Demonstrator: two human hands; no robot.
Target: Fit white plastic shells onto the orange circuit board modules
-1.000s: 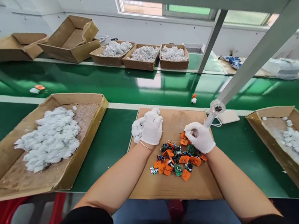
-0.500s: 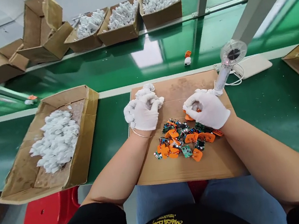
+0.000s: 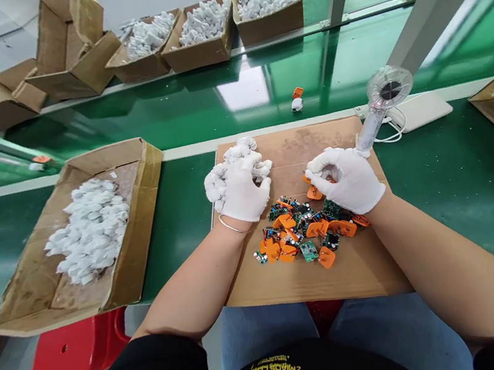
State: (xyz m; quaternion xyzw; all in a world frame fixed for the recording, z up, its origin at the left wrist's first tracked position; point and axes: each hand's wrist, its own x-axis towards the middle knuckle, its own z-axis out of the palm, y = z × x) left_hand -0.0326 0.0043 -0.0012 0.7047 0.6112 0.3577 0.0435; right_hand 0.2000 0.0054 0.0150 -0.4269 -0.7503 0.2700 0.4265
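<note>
My left hand, in a white glove, rests over a heap of small white plastic shells on a cardboard sheet. Its fingers curl down onto the shells, with the thumb a little apart; the fingertips are partly hidden. My right hand, also gloved, is closed in a pinch at the right of the sheet. What lies between its fingertips is hidden. An orange plug part lies just below them. Nearer me is a pile of green circuit boards with orange plug parts and thin wires.
A box of white shells stands at left above a red stool. A clear handheld fan and white flat device sit behind my right hand. More filled boxes line the back shelf. One orange-and-white piece lies on the green belt.
My left thumb and forefinger have spread slightly over the white shells. My right hand has shifted a little to the right. The orange-and-white piece on the belt has moved left.
</note>
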